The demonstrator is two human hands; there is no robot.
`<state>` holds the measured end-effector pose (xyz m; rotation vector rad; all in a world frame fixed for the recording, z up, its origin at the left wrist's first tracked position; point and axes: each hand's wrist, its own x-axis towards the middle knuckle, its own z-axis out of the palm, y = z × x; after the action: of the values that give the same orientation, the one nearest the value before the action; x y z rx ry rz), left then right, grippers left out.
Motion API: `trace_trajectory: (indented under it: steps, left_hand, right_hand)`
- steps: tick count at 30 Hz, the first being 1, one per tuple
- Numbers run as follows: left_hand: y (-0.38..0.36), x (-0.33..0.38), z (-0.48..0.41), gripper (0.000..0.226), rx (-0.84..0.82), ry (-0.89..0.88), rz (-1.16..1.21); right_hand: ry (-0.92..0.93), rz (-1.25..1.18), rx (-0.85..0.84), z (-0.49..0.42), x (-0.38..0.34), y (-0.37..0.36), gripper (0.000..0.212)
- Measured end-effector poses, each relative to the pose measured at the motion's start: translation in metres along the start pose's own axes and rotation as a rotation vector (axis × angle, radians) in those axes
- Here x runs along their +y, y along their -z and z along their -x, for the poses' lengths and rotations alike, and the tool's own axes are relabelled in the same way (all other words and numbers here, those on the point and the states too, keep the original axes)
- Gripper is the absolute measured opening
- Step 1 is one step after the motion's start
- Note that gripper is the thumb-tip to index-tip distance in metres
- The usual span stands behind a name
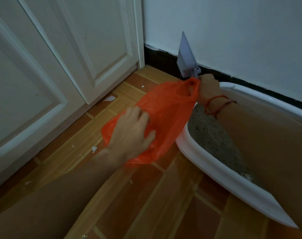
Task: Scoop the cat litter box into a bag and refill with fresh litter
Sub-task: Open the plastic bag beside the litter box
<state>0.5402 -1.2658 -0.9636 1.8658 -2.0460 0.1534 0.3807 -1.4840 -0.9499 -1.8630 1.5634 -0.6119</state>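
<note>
Litter box (214, 167): white, oval, on the floor against the black skirting under the wall; held grey litter (209, 135).
Bag (160, 121): orange plastic, thin and crumpled, stretched in the air just left of the litter box, over its left rim.
Right hand (209, 89): above the far left end of the litter box, closed round the bag's upper end and the scoop's handle together; red cord round the wrist.
Scoop (187, 56): pale grey, blade pointed up against the wall, behind the litter box's far left end.
Left hand (133, 133): left of the litter box, fingers loosely curled, laid on the bag's lower part; grip on the plastic could not be told.
Floor (146, 195): wood-pattern tiles left of the litter box, scattered with small white flecks.
Door (60, 66): white, panelled, well left of the litter box.
</note>
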Motion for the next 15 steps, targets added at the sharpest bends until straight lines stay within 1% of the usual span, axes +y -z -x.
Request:
trace_trajectory:
  steps: [1, 2, 3, 4, 5, 6, 7, 8, 9, 10, 12, 13, 15]
  left_hand:
    - [-0.001, -0.005, -0.009, 0.045, 0.054, 0.103, -0.004]
    - [-0.003, -0.009, -0.018, 0.056, 0.049, 0.213, -0.014]
    - [-0.003, -0.013, -0.026, 0.071, 0.005, 0.320, -0.014]
    - [-0.006, -0.016, -0.033, 0.087, -0.058, 0.402, -0.020]
    - [-0.009, -0.018, -0.037, 0.099, -0.143, 0.463, -0.026]
    - [-0.012, -0.018, -0.040, 0.101, -0.228, 0.493, -0.031]
    - [-0.016, -0.018, -0.043, 0.090, -0.299, 0.503, -0.022]
    - [-0.019, -0.021, -0.045, 0.065, -0.334, 0.490, -0.002]
    - [-0.017, -0.026, -0.048, 0.039, -0.308, 0.494, 0.040]
    - [-0.015, -0.033, -0.051, 0.024, -0.257, 0.548, 0.108]
    - [-0.005, -0.049, -0.056, 0.024, -0.115, 0.711, 0.227]
    - [-0.001, -0.057, -0.056, 0.024, -0.069, 0.762, 0.240]
    - [0.006, -0.060, -0.055, 0.022, -0.036, 0.781, 0.202]
  right_hand:
    - [-0.039, 0.069, -0.032, 0.015, -0.009, 0.012, 0.026]
    - [-0.060, 0.081, -0.037, 0.019, -0.005, 0.019, 0.018]
    - [-0.073, 0.068, -0.053, 0.027, -0.009, 0.028, 0.016]
    - [-0.043, 0.067, -0.059, 0.037, -0.007, 0.042, 0.018]
    - [-0.023, 0.026, -0.079, 0.034, -0.007, 0.033, 0.021]
    - [0.016, 0.026, -0.077, 0.035, -0.003, 0.033, 0.024]
    - [0.003, 0.018, -0.088, 0.036, -0.002, 0.034, 0.026]
    - [0.003, 0.028, -0.101, 0.033, 0.005, 0.032, 0.026]
    - [0.014, 0.050, -0.082, 0.033, 0.006, 0.034, 0.023]
    - [0.017, 0.091, -0.067, 0.032, 0.011, 0.037, 0.017]
    - [-0.010, 0.140, -0.007, 0.033, 0.019, 0.044, 0.008]
    - [-0.037, 0.146, 0.018, 0.032, 0.023, 0.045, 0.010]
    - [-0.079, 0.131, 0.025, 0.035, 0.026, 0.044, 0.013]
